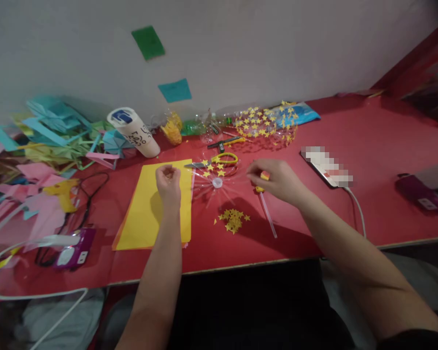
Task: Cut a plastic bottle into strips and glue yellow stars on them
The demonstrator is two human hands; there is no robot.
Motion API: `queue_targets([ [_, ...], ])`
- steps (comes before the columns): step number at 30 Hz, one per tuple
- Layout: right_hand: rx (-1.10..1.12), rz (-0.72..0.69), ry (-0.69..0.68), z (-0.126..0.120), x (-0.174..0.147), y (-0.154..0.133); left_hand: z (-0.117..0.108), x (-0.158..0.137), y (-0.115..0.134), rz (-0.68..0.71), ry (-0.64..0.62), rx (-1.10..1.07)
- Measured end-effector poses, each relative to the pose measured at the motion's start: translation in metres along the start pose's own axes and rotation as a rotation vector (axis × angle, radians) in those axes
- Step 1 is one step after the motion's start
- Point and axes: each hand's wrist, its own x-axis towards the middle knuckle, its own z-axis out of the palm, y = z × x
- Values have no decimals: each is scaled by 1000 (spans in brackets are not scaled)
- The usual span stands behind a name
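Observation:
A clear plastic piece cut into thin strips [217, 183] spreads on the red table between my hands, its white round middle facing up. Several yellow stars [214, 167] sit on its far strips. My left hand [169, 184] is closed over the yellow paper sheets, left of the strips; what its curled fingers hold is hidden. On the other side, my right hand [277, 179] pinches near the strip ends, its fingertips too blurred to show what is in them. Partly under that hand is a yellow-and-red tool with a clear rod [267, 214]. Loose yellow stars [234, 219] lie piled nearer me.
Yellow-handled scissors [224, 158] lie behind the strips. Star-covered clear plastic [257, 122] and a white cup [133, 132] stand along the wall. A corded yellow glue gun [63, 195] and folded paper crowd the left. A phone [324, 166] with a cable lies right.

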Motion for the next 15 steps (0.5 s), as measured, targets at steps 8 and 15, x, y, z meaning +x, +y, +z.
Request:
queue_targets([
  [8, -317, -252, -368, 54, -38, 1, 2, -34, 50, 376, -372, 178],
  [15, -426, -210, -413, 63, -53, 8, -24, -79, 52, 630, -744, 380],
])
